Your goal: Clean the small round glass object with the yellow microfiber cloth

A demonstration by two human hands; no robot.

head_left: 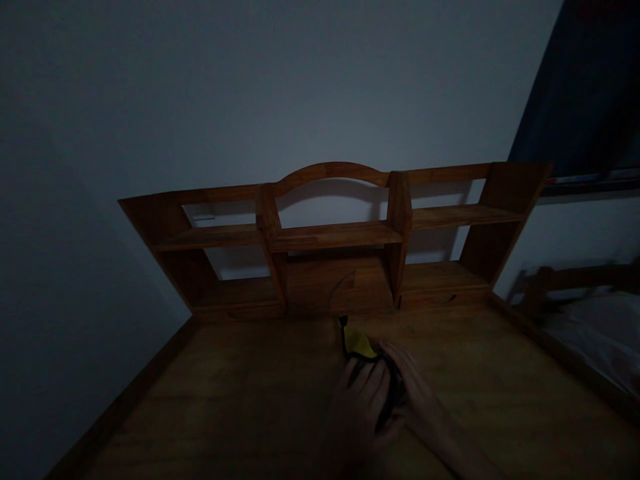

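Note:
A small black, soft-looking item with a yellow panel (358,341) is between my hands over the desk. The dim light hides its exact kind. Its dark tip points away from me, toward the shelf. My left hand (363,393) lies across its near part, with the fingers bent over the black edge. On the other side, my right hand (410,383) is wrapped along its right flank, fingers pointing forward. The undersides of both hands and most of the item's near end are hidden or dark.
The wooden desk top (225,393) spreads under my hands, with raised side edges. At its back stands a wooden shelf unit (335,237) against a pale wall (320,80). A thin curved cord (340,287) shows in the middle compartment. Pale bedding (605,327) lies at the right.

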